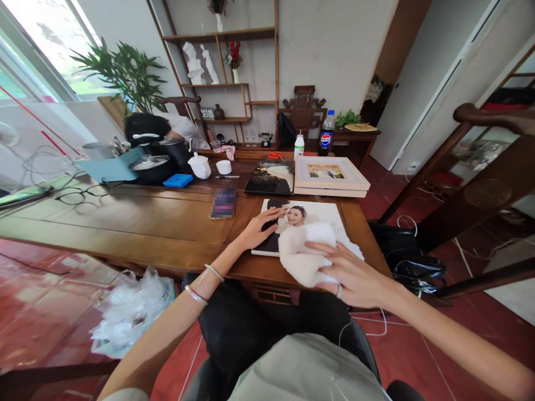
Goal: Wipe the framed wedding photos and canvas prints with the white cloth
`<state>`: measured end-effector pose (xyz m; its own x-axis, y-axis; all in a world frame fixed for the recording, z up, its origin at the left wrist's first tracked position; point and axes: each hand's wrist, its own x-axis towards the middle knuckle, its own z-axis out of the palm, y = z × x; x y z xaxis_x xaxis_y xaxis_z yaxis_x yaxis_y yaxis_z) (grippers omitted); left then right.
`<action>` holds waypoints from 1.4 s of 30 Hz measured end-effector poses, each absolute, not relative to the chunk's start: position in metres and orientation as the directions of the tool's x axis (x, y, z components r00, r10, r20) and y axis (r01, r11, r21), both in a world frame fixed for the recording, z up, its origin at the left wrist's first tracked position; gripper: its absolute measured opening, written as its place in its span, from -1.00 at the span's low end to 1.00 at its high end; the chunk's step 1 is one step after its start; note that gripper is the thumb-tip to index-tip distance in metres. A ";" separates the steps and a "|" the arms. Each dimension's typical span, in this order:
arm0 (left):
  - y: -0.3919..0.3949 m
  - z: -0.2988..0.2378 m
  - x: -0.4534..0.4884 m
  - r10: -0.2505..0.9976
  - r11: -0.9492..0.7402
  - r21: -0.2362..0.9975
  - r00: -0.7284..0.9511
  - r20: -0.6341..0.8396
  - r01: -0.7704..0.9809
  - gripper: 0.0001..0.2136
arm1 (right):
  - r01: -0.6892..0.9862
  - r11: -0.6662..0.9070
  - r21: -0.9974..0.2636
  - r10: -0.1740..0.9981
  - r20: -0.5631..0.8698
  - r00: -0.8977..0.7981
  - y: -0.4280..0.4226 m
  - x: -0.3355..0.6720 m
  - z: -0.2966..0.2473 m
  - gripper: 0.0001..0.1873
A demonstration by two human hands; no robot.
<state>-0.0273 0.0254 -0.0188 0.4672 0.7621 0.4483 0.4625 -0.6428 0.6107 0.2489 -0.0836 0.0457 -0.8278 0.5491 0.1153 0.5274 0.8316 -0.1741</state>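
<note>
A wedding photo album (330, 214) with a couple on its cover lies flat on the wooden table (179, 223). My left hand (256, 228) rests on the album's left side, fingers stretched out, holding nothing. In my right hand (346, 270) is a white fluffy cloth (307, 250), bunched up and lying over the lower right part of the cover. The cloth hides that corner of the album. Just behind lie a dark album (270, 178) and a white box (359, 175) with a framed picture on top.
A phone (223, 203) lies to the left. Farther back stand a cola bottle (326, 133), a small white bottle (299, 146), orange-handled scissors (275, 156), a white teapot (199, 166) and a white cup (224, 167). Glasses (81, 194) sit at far left; a plastic bag (129, 312) is on the floor.
</note>
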 end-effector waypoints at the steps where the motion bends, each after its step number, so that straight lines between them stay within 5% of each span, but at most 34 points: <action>1: 0.025 -0.018 -0.027 0.764 -0.640 0.610 0.471 0.441 0.467 -0.61 | 0.537 0.824 -0.179 0.560 0.117 -0.820 -0.075 0.248 0.045 -0.68; 11: 0.025 -0.016 -0.028 0.755 -0.650 0.605 0.479 0.447 0.460 -0.62 | 0.778 0.618 -0.112 0.786 0.115 -0.607 0.039 0.225 0.045 -0.57; 15: 0.025 -0.017 -0.027 0.764 -0.640 0.612 0.468 0.444 0.464 -0.63 | 0.721 0.690 -0.055 0.723 0.095 -0.684 -0.005 0.214 0.046 -0.64; 22: 0.025 -0.015 -0.028 0.750 -0.656 0.609 0.482 0.454 0.447 -0.63 | 0.578 0.804 -0.140 0.590 0.069 -0.804 -0.091 0.212 0.051 -0.73; 33: 0.025 -0.015 -0.027 0.756 -0.649 0.598 0.480 0.444 0.470 -0.62 | 0.761 0.630 -0.157 0.777 0.135 -0.615 0.017 0.219 0.045 -0.58; 42: 0.025 -0.014 -0.025 0.803 -0.586 0.682 0.428 0.415 0.438 -0.60 | 0.750 0.653 -0.106 0.754 0.182 -0.631 0.007 0.204 0.041 -0.63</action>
